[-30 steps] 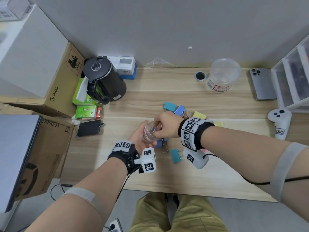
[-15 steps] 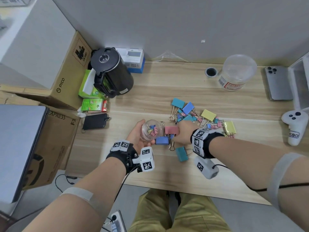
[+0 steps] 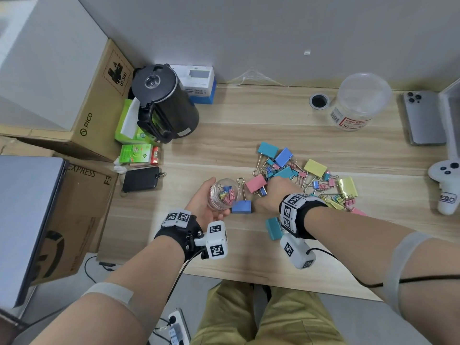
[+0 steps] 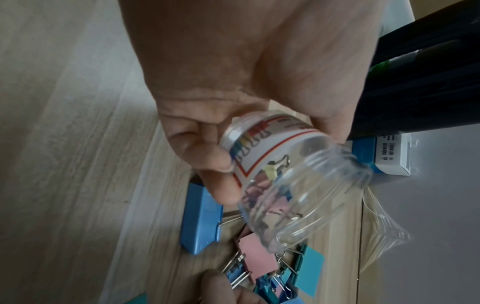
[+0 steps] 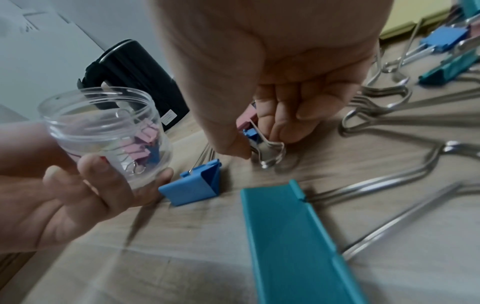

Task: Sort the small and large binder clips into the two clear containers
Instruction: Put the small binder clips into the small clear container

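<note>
– What moved since a second ago?
– The right hand (image 3: 275, 192) had left the jar's mouth and gone down to the pile of clips (image 3: 308, 178) on the bench (image 3: 224, 145).
– What was its grip doing?
– Its fingers (image 5: 288, 123) and thumb pinched the wire handle of a small blue clip (image 5: 255, 136), right at the bench.
– And the left hand (image 3: 204, 207)?
– It stayed put. It held the small jar (image 3: 225, 194) just above the bench, tipped toward the pile, fingers curled round it. Pink, blue and yellow small clips lay inside.
– Where was the big tub (image 3: 361, 100)?
– Far back by the wall, well apart from the hands.
– Any big clips close by?
– A big blue clip (image 5: 193, 185) lay just beside the jar. A teal clip (image 5: 293, 236) lay near the right wrist.
</note>
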`<state>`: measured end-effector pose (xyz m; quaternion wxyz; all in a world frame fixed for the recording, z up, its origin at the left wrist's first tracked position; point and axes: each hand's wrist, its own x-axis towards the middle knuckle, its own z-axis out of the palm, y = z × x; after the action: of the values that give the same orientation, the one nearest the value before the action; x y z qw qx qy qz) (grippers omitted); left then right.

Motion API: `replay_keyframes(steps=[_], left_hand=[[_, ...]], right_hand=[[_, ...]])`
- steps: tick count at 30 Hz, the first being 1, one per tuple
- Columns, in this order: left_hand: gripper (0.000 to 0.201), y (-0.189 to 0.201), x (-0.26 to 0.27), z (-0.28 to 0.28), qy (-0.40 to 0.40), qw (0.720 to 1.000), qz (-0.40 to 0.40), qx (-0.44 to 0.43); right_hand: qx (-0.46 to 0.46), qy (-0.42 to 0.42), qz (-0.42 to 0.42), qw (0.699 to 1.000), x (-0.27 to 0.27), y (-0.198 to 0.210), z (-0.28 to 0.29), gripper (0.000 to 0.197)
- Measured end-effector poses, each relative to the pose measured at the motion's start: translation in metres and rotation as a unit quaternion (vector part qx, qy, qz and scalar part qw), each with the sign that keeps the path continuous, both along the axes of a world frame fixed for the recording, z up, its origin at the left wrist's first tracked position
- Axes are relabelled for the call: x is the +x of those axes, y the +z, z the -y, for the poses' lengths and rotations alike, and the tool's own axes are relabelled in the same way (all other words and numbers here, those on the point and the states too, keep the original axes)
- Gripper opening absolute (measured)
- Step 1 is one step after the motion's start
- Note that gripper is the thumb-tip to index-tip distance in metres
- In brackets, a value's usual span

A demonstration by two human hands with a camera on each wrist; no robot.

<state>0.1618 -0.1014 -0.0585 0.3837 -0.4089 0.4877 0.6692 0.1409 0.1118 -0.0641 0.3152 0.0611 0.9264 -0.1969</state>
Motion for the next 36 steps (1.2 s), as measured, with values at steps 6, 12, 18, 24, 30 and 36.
replay_keyframes(steps=[6,12,18,24,30,36], left_hand=[[0.065,0.01,-0.006,-0.004,0.003,1.0,-0.015,0.001],[0.066,0.02,-0.013,-0.009,0.011,0.999,-0.028,0.014],[0.066,0.016,-0.006,-0.004,0.019,0.999,-0.026,0.013],[0.065,0.013,0.003,0.0,0.023,1.0,-0.019,0.008],[0.064,0.017,0.002,-0.001,0.029,0.999,-0.024,0.014],[0.064,0.016,0.001,-0.001,0.026,0.999,-0.029,0.007]], right_hand=[[-0.079,-0.008,-0.004,0.997,-0.002,0.016,-0.01,0.055],[-0.061,0.089,-0.001,0.994,-0.005,0.023,-0.008,0.058],[0.002,0.225,0.031,0.974,0.002,0.012,0.008,0.028],[-0.002,0.243,-0.016,0.97,0.004,0.005,0.005,0.035],[-0.023,0.195,-0.124,0.973,-0.002,0.01,-0.008,0.034],[0.012,0.15,-0.094,0.984,-0.009,0.002,-0.01,0.056]])
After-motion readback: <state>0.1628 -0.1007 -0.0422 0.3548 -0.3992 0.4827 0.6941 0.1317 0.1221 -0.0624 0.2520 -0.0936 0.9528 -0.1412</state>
